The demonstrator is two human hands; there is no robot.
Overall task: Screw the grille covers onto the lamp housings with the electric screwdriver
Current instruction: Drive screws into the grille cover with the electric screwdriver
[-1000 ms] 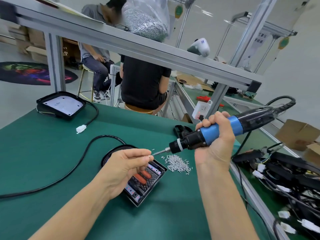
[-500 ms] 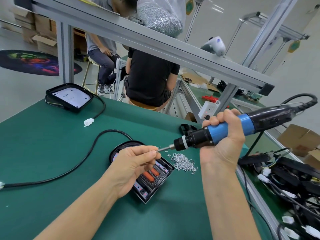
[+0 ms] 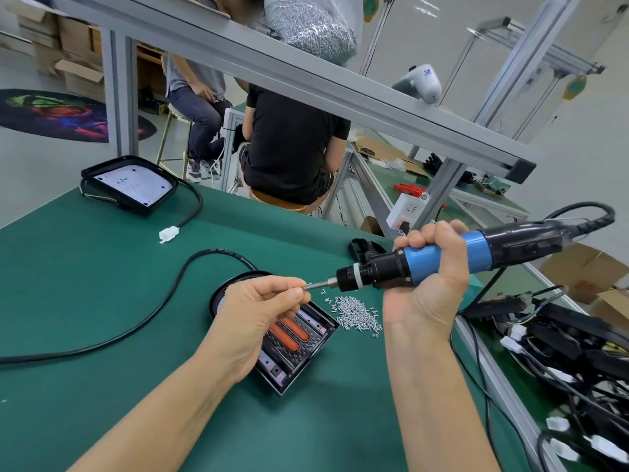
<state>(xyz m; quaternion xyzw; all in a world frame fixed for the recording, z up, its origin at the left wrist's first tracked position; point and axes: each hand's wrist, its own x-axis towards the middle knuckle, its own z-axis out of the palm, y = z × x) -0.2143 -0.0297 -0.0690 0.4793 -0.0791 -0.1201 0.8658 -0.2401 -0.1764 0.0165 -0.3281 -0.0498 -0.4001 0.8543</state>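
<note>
Now the left hand [image 3: 253, 315] is bringing its pinched thumb and forefinger right up to the bit of the electric screwdriver [image 3: 422, 264]; a second ago a small gap was showing between fingertips and bit, and that gap is closing to contact. The pinch appears to be holding a screw (too small to make out clearly), so I judge a screw is being seated on the bit, ready for driving. The right hand [image 3: 430, 284] is gripping the blue barrel of the tool with all fingers wrapped round it, holding it nearly level above the green table [image 3: 85, 301], right of centre.

The lamp housing [image 3: 289, 342] is lying flat at centre frame, partly under the left hand, its black ribbed grille cover showing two orange bars and small red dots along the side strips. A loose screw pile [image 3: 357, 315] is sitting just beside its right corner. A black cable [image 3: 177, 287] is curving away leftward.
</note>
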